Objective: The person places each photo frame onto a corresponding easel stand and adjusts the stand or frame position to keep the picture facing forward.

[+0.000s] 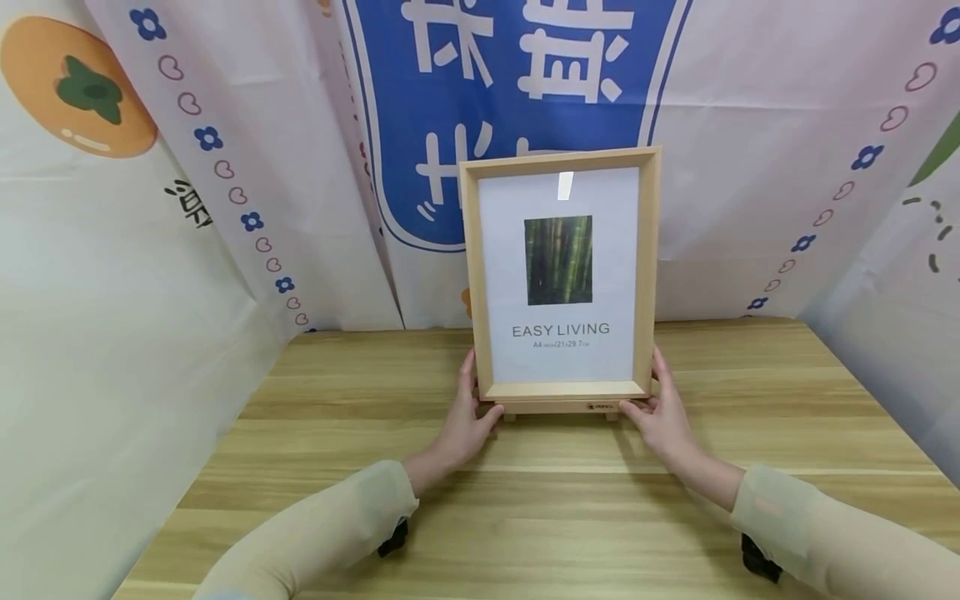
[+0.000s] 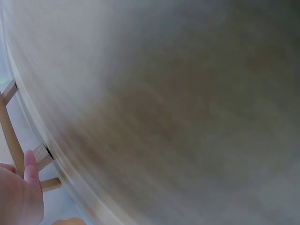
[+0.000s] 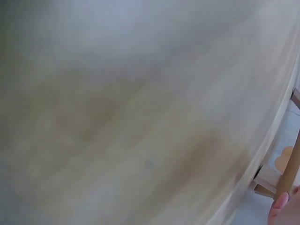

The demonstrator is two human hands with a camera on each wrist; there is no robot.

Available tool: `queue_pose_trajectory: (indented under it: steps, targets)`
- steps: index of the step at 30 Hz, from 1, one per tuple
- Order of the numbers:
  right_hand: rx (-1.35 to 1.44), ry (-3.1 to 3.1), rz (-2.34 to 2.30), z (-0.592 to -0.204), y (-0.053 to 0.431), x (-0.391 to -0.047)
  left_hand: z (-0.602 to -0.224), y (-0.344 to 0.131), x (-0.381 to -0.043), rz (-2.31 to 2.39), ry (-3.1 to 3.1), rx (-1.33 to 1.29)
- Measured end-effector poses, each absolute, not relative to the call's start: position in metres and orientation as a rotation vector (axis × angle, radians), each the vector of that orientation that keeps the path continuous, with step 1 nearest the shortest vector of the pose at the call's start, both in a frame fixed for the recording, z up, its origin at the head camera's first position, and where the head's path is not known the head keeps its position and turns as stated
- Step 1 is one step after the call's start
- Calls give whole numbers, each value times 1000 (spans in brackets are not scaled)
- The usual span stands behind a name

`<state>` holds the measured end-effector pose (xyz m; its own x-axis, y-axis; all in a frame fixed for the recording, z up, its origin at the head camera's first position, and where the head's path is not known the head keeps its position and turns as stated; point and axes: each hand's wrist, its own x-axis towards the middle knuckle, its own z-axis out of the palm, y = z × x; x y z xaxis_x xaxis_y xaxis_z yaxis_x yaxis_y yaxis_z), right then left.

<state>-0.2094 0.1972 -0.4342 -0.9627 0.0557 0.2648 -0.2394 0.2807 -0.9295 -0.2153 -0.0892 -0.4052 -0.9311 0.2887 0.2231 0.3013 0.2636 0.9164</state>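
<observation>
A light wooden picture frame (image 1: 647,275) stands nearly upright, leaning slightly back, on the ledge of a small wooden easel (image 1: 558,407) on the table. Behind its glazing is a white sheet with a bamboo photo and the words "EASY LIVING". At the lower left corner, my left hand (image 1: 467,423) holds the easel ledge, thumb in front and fingers at the side. My right hand (image 1: 666,423) grips the other end likewise. The left wrist view catches the hand (image 2: 21,199) by the easel's legs; the right wrist view shows only part of the hand (image 3: 287,211). Some fingertips are hidden.
The wood-grain table (image 1: 360,417) runs out on both sides of the frame. White printed cloth (image 1: 735,208) with a blue panel hangs right behind, and more cloth closes off the left and right. Black objects (image 1: 759,558) sit beneath the sleeves.
</observation>
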Motion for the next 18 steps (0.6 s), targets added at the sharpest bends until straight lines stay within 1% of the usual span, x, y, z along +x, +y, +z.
queue_pose_trajectory:
  steps: [6, 13, 18]
  targets:
    - [160, -2331, 1747, -432, 197, -207, -407, -90, -215, -1802, -2501, -567]
    - [176, -2337, 1734, -432, 199, -208, -436, -95, -236, -1766, -2501, -546]
    - [169, -2373, 1741, -429, 206, -204, -438, -103, -238, -1656, -2512, -554]
